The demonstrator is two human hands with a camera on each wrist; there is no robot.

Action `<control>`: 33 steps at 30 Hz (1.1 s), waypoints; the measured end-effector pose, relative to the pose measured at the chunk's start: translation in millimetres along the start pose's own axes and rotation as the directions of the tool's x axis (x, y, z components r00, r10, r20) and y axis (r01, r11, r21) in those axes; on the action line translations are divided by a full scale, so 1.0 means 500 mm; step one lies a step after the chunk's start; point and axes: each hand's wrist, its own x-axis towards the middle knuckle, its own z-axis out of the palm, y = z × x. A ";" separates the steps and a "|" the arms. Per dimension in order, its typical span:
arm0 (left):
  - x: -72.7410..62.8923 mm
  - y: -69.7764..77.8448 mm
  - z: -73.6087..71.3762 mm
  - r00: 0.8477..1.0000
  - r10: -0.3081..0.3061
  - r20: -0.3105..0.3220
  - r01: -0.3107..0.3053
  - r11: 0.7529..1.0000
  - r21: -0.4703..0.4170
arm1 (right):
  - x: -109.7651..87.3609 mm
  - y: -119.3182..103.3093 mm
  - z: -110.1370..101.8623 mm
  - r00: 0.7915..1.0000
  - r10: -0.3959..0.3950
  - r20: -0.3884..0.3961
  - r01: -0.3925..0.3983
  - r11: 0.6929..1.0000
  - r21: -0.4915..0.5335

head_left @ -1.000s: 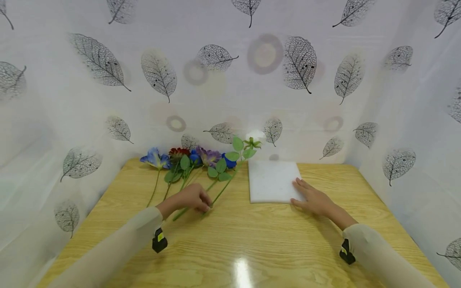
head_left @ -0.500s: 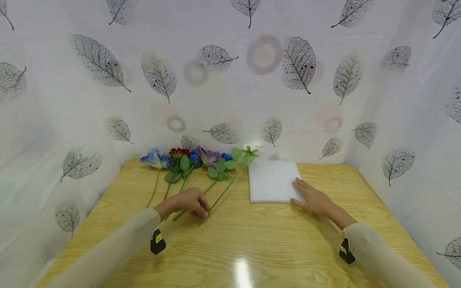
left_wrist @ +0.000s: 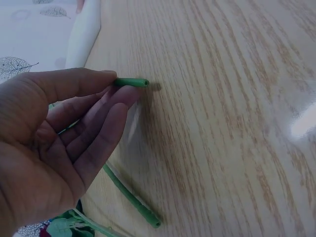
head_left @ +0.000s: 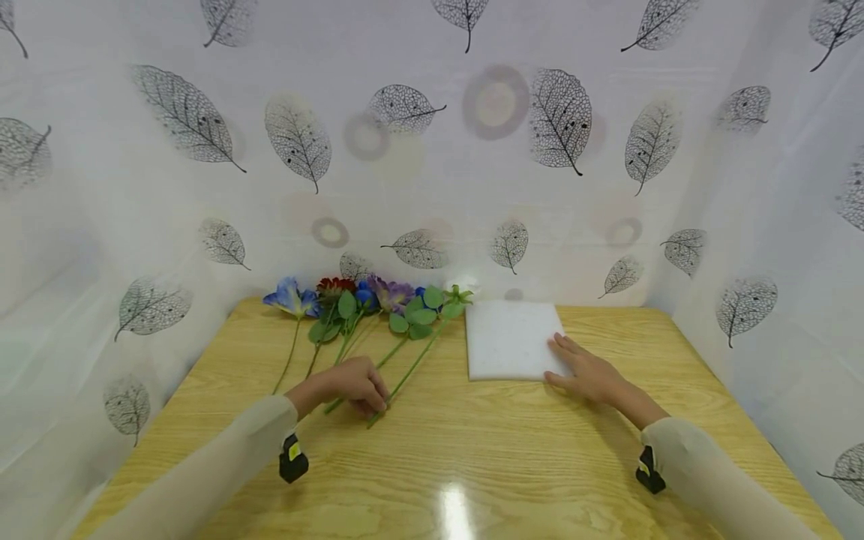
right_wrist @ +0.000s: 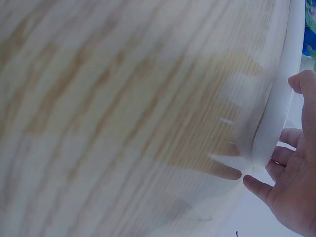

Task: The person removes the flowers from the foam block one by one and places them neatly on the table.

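Observation:
In the head view my left hand (head_left: 356, 384) pinches the lower stem of an artificial flower (head_left: 413, 366), whose leafy head lies toward the back wall, beside the foam sheet. Its pale blossom faces away and is mostly hidden behind the green sepals. The left wrist view shows the cut stem end (left_wrist: 133, 82) between thumb and fingertips. My right hand (head_left: 589, 376) rests with spread, fairly straight fingers on the right edge of a square white foam sheet (head_left: 513, 341). Close up, the right hand (right_wrist: 294, 182) lies along the sheet's edge (right_wrist: 280, 94).
Several artificial flowers lie to the left: a pale blue one (head_left: 292, 297), a red one (head_left: 335, 287) and a purple one (head_left: 391, 294), with dark blue blooms between them. Their stems run toward me over the wooden table (head_left: 513, 457). A leaf-patterned curtain (head_left: 432, 172) surrounds the table.
The left hand has moved slightly left and nearer to me, lowering the held flower. Its head has come down from in front of the curtain to beside the foam sheet. My right hand has stayed put.

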 end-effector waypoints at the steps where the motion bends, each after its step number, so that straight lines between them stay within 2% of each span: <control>1: -0.001 0.001 0.001 1.000 -0.005 -0.002 0.005 1.000 -0.004 | 0.000 0.000 0.000 1.000 0.000 -0.001 0.000 1.000 0.001; 9: -0.010 -0.004 0.004 0.999 -0.046 -0.028 0.045 0.998 -0.031 | -0.001 -0.005 -0.002 1.000 0.000 -0.007 0.000 1.000 0.003; 17: -0.026 -0.011 -0.004 0.993 -0.067 -0.098 0.065 0.998 -0.025 | 0.001 0.003 0.003 1.000 0.001 -0.009 -0.001 1.000 -0.007; 23: -0.038 -0.014 -0.013 0.972 -0.163 -0.168 0.159 0.987 -0.036 | 0.001 0.003 0.003 1.000 0.001 -0.006 -0.001 1.000 0.001; 27: -0.041 -0.011 -0.014 0.959 -0.208 -0.190 0.201 0.978 -0.054 | 0.001 0.002 0.003 1.000 -0.001 -0.005 0.001 1.000 -0.004; 30: -0.041 -0.008 -0.012 0.962 -0.207 -0.180 0.199 0.978 -0.061 | 0.001 0.000 0.002 1.000 -0.001 -0.005 0.000 1.000 -0.007; 33: -0.038 -0.004 -0.009 0.970 -0.184 -0.158 0.176 0.982 -0.061 | 0.001 -0.001 0.002 1.000 0.001 -0.009 -0.001 1.000 -0.008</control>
